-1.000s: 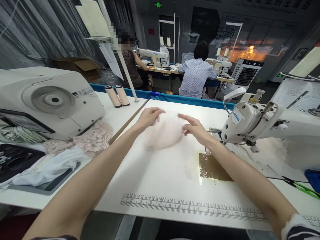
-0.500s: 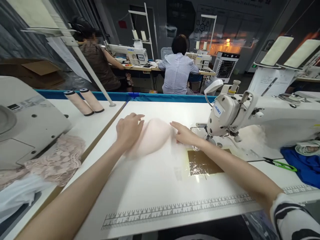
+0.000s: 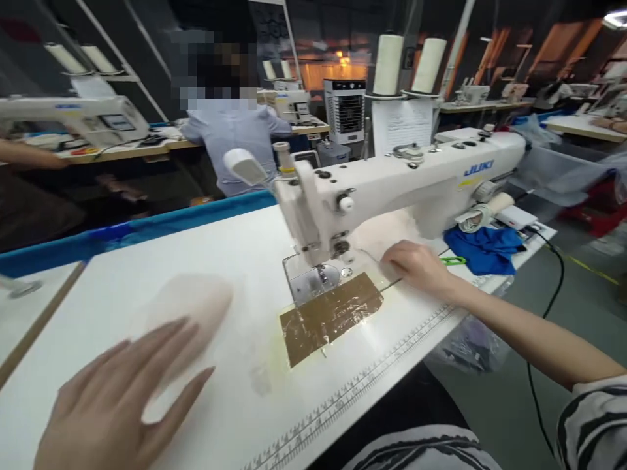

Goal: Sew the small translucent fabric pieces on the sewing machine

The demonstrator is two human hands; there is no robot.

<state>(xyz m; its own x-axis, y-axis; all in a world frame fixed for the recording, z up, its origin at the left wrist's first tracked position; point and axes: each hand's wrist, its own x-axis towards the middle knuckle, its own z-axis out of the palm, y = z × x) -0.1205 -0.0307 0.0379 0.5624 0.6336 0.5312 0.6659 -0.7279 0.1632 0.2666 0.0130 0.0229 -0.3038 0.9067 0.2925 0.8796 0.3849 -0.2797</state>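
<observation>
My left hand point(image 3: 122, 391) is spread over the near edge of a sheer pale pink piece point(image 3: 196, 297) on the white table, fingers apart and thumb out. At the right, beneath the sewing machine arm point(image 3: 392, 183), my right hand point(image 3: 416, 264) has its fingers bent together at the edge of a pale fabric pile point(image 3: 386, 228). Whatever those fingers pinch is too small to make out. The machine's needle area point(image 3: 321, 274) lies between my two hands.
Brown taped patch point(image 3: 333, 316) lies before the needle plate. Blue cloth point(image 3: 490, 248) and green-handled snips point(image 3: 453, 260) are right of my right hand. A printed ruler point(image 3: 362, 385) runs along the front edge. A person point(image 3: 232, 130) sits beyond the table.
The view has swung right. My right hand has left the pink piece and moved right, to the pale pile under the machine arm. My left hand has opened out flatter over the piece.
</observation>
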